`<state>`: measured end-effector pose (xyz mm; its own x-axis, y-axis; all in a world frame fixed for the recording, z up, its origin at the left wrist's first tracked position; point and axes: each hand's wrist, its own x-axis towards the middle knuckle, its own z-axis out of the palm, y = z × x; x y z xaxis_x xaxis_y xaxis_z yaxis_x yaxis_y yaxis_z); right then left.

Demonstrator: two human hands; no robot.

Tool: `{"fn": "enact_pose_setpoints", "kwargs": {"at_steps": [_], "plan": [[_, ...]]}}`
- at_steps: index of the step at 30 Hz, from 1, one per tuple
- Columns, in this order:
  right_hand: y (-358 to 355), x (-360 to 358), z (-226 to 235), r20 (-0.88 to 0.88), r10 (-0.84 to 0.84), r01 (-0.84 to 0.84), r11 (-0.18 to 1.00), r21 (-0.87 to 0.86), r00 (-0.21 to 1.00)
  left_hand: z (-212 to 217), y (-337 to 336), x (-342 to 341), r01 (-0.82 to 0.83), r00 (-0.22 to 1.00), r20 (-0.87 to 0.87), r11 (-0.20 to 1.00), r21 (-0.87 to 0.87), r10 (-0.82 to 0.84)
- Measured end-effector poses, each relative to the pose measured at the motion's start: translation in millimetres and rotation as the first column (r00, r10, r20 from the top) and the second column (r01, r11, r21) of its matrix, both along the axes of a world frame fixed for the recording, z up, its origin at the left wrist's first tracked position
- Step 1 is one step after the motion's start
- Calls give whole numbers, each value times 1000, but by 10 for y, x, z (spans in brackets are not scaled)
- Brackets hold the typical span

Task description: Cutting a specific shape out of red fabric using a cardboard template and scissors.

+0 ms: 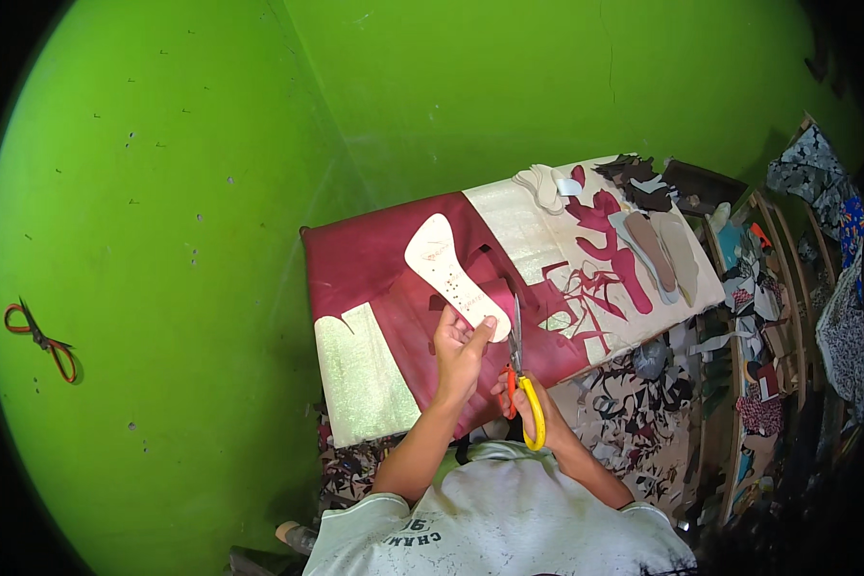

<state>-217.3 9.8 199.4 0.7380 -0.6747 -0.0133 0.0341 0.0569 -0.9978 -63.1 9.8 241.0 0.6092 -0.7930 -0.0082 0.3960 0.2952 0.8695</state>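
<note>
Over the middle of the table (708,278), toward its near edge, I held a white sole-shaped pattern (444,264) tilted in my left hand (459,357), thumb on its lower end and fingers partly hidden beneath. My right hand (533,408) was wrapped around the yellow and orange handles of the scissors (516,357); their blades stood just beside that end, and whether they touched any material I could not tell.

I judged the pattern light and fairly stiff, like card, since it held its shape from one end only. Its face looked smooth enough to slip a little, and its narrow waist seemed likeliest to bend, so a flat pinch at the broad lower end looked the sound place to hold.

Across the table's left part, the burgundy sheet (374,259) looked soft and limp. Toward the table's right end, loose scraps (595,293) crowded the surface. The green wall (384,96) rose beyond the table's far edge; more room seemed to lie above the tabletop.
</note>
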Motion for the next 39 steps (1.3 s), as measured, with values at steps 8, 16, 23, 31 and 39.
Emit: {"fn": "enact_pose_setpoints", "kwargs": {"at_steps": [8,16,23,31,39], "plan": [[-7,85,-52,-19,-11,11,1000,2,1000,-51,-6,-47,-87,996,3,996,-22,87],[-19,54,-94,-83,11,-15,999,-51,996,-76,30,-72,-96,995,-28,995,-23,95],[35,12,-4,-65,17,-21,998,-58,998,-83,62,-78,-83,997,-9,996,-26,82],[0,-105,-83,-60,98,-99,995,-17,993,-35,78,-90,-16,999,42,999,-48,18],[-33,-159,16,130,148,-155,987,47,980,-4,61,-172,-3,1000,8,998,-66,4]]}}
